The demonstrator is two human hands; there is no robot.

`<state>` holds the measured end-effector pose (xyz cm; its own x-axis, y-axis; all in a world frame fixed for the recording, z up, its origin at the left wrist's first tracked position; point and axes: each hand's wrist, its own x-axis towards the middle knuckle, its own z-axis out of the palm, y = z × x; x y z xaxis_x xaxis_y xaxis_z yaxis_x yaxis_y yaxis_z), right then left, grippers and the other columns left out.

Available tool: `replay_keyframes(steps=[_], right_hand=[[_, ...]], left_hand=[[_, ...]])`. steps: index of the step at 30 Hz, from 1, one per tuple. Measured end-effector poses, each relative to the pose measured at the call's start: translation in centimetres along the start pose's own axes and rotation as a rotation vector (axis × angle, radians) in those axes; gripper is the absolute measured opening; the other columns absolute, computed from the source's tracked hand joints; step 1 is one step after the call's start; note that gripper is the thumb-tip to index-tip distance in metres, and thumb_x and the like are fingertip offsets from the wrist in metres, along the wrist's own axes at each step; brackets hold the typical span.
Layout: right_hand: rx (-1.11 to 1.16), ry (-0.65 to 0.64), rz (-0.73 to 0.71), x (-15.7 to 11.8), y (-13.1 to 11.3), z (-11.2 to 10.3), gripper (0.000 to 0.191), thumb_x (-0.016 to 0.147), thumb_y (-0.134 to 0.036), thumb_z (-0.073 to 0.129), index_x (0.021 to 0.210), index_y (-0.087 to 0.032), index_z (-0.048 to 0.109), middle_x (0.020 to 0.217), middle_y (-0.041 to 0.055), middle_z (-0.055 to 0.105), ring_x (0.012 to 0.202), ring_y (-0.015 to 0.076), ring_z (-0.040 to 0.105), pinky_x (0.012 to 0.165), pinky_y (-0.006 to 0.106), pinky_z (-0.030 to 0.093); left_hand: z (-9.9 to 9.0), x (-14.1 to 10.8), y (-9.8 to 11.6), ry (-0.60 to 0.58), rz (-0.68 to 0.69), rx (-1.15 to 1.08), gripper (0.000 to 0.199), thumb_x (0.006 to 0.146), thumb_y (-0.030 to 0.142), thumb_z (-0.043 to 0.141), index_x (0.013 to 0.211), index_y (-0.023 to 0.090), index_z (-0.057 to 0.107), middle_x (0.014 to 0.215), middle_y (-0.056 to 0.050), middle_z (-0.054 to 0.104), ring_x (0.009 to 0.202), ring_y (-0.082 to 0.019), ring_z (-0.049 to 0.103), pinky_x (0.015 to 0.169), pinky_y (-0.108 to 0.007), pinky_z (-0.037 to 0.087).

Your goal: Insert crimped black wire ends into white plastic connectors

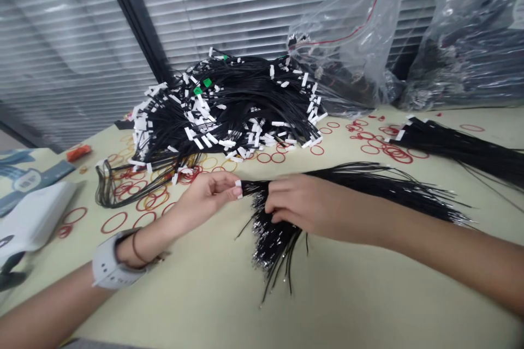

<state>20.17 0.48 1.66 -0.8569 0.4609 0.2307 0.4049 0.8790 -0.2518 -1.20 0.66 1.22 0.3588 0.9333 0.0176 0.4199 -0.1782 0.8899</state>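
From my remote view, the left hand [208, 194] is pinching the white-tagged end of a bundle of black wires [352, 188], with the thumb and fingertips pressed together on it. The right hand [305, 206] is closed on the same bundle a little further along, its fingers folded over the strands. So both grips are clamped on wires, and I think two holds are needed because one hand alone could not keep so many thin strands in order. The bundle is held above the middle of the table [368, 300], and its silver-tipped ends spread loosely past the right hand. Toward the far edge sits a big heap of tagged wires [229, 103], and a second bundle [454, 147] lies at the right edge. Red rubber bands [114, 213] are scattered around them, perhaps left loose for easy reach. Clear plastic bags [347, 38] stand along the far edge.
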Motion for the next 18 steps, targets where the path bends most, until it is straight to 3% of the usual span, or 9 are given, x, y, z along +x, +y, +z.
replay_keyframes(steps=[2, 7, 11, 15, 18], right_hand=[[-0.028, -0.067, 0.014, -0.2, -0.2, 0.3, 0.011, 0.081, -0.01, 0.046, 0.077, -0.015, 0.055, 0.075, 0.0027, 0.052, 0.075, 0.0134, 0.046, 0.067, 0.027, 0.037], [-0.028, -0.05, 0.053, -0.4, -0.1, 0.9, 0.019, 0.074, 0.002, 0.04, 0.073, -0.015, 0.048, 0.081, 0.0049, 0.049, 0.075, 0.0138, 0.043, 0.067, 0.027, 0.037], [0.116, 0.045, 0.186, 0.0, 0.3, 1.4, 0.015, 0.079, -0.003, 0.039, 0.075, -0.015, 0.046, 0.075, 0.0022, 0.052, 0.068, 0.0113, 0.044, 0.062, 0.025, 0.037], [0.269, 0.166, 0.318, 0.4, 0.6, 2.1, 0.011, 0.084, -0.016, 0.042, 0.078, -0.016, 0.051, 0.079, 0.0014, 0.056, 0.074, 0.0114, 0.048, 0.07, 0.026, 0.037], [0.323, 0.244, 0.324, 0.4, 0.3, 2.5, 0.012, 0.084, -0.016, 0.041, 0.076, -0.017, 0.05, 0.076, -0.0001, 0.054, 0.072, 0.0101, 0.047, 0.066, 0.024, 0.037]], left_hand=[[-0.1, 0.0, -0.2, -0.018, -0.02, -0.035, 0.01, 0.077, 0.022, 0.057, 0.082, 0.015, 0.061, 0.07, -0.002, 0.062, 0.063, -0.011, 0.055, 0.058, -0.021, 0.044], [0.1, -0.2, -0.1, -0.05, -0.133, -0.204, 0.01, 0.077, 0.024, 0.057, 0.078, 0.015, 0.061, 0.07, -0.001, 0.062, 0.064, -0.01, 0.056, 0.061, -0.021, 0.045], [0.2, -0.4, -0.2, -0.048, -0.231, -0.342, 0.01, 0.075, 0.024, 0.061, 0.079, 0.015, 0.061, 0.069, 0.0, 0.061, 0.062, -0.009, 0.055, 0.058, -0.019, 0.044], [0.1, -0.4, -0.4, -0.087, -0.211, -0.355, 0.009, 0.077, 0.023, 0.059, 0.081, 0.015, 0.061, 0.068, 0.002, 0.058, 0.061, -0.007, 0.053, 0.057, -0.016, 0.041], [0.2, -0.4, -0.4, -0.077, -0.176, -0.282, 0.007, 0.078, 0.021, 0.057, 0.08, 0.015, 0.061, 0.071, 0.0, 0.059, 0.065, -0.009, 0.053, 0.06, -0.018, 0.041]])
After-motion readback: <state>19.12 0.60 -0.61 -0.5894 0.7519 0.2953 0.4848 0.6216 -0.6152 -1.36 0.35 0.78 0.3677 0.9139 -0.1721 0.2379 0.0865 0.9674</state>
